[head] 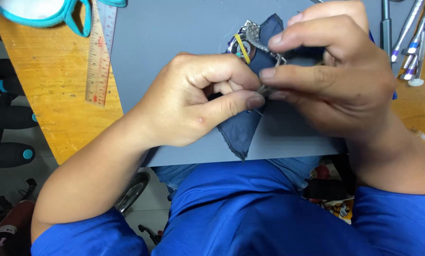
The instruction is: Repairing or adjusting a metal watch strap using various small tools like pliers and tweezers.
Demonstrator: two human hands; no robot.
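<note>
Both hands meet over the grey mat (174, 33), curled tight: the left hand (193, 99) pinches a dark blue cloth (243, 130) with thumb and forefinger, knuckles up. The right hand (331, 71) nips the metal wristwatch (250, 40) band lying on that cloth, fingers bent downward.

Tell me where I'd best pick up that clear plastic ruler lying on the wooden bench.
Take the clear plastic ruler by its long edges near the lower end, coming from the left over the orange wooden bench. It lies flat and thin; its right edge touches the grey mat, and its top runs under the turquoise goggles.
</note>
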